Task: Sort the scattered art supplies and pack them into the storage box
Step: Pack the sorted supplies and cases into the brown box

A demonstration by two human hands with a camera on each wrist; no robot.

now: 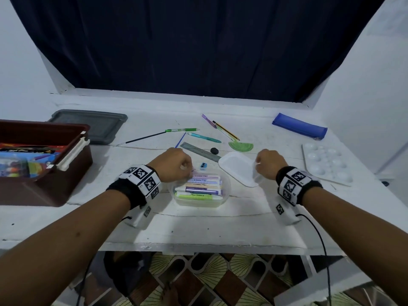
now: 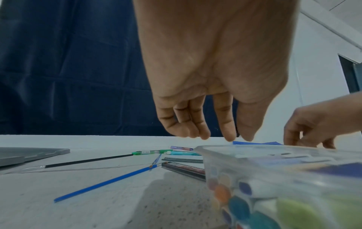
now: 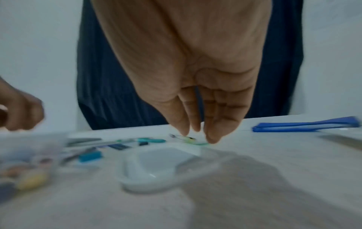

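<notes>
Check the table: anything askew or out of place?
Nothing spilled or damaged. The clear marker tub stands open, its white lid lying beside it. Pens, a ruler and a protractor lie loose, outside the brown storage box.

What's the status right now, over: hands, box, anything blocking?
Left hand and right hand open, holding nothing. Clear tub of markers uncovered, its lid beside it. Brown storage box open at left. Nothing blocking.

left hand (image 2: 211, 86) above clear tub (image 2: 274, 178), fingers relaxed
</notes>
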